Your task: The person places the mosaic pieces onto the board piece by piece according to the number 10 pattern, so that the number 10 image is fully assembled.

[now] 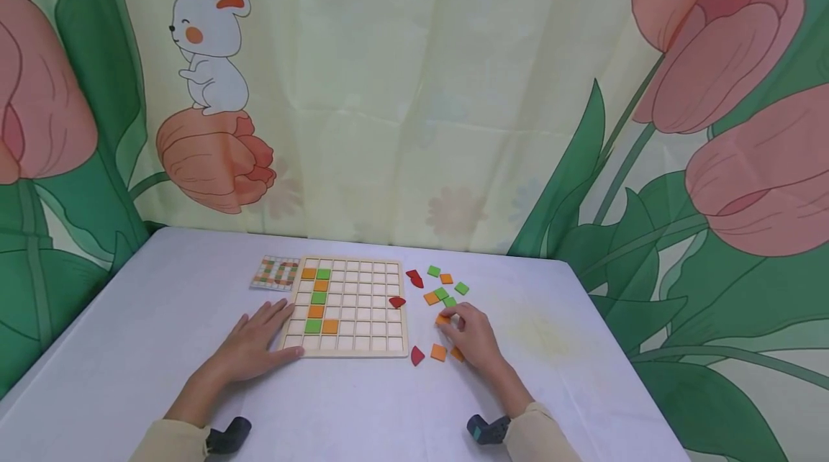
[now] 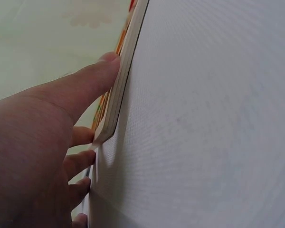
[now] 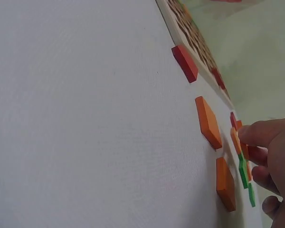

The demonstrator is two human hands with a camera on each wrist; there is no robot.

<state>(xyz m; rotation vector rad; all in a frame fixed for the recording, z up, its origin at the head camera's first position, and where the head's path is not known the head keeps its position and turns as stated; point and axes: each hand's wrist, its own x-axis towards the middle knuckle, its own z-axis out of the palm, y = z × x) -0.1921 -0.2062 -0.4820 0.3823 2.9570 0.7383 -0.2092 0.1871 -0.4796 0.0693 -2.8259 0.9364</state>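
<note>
A wooden grid board [image 1: 350,355] lies on the table, with several orange and green square tiles in its left columns, such as the green tile [image 1: 314,326]. My left hand [image 1: 252,347] rests at the board's left side, fingers spread; its thumb [image 2: 102,71] touches the edge near the front corner. To the right of the board, my right hand [image 1: 474,338] pinches an orange square tile [image 1: 442,319] between thumb and fingertips. Below that hand lie two orange tiles, one in the open [image 1: 438,352] and one partly hidden [image 1: 458,354].
Loose green tiles [image 1: 434,271] and orange tiles lie right of the board. A red quarter-round piece [image 1: 417,355] sits near its front right corner, another red piece [image 1: 397,301] on its right edge. A patterned card [image 1: 272,273] lies beside the back left corner.
</note>
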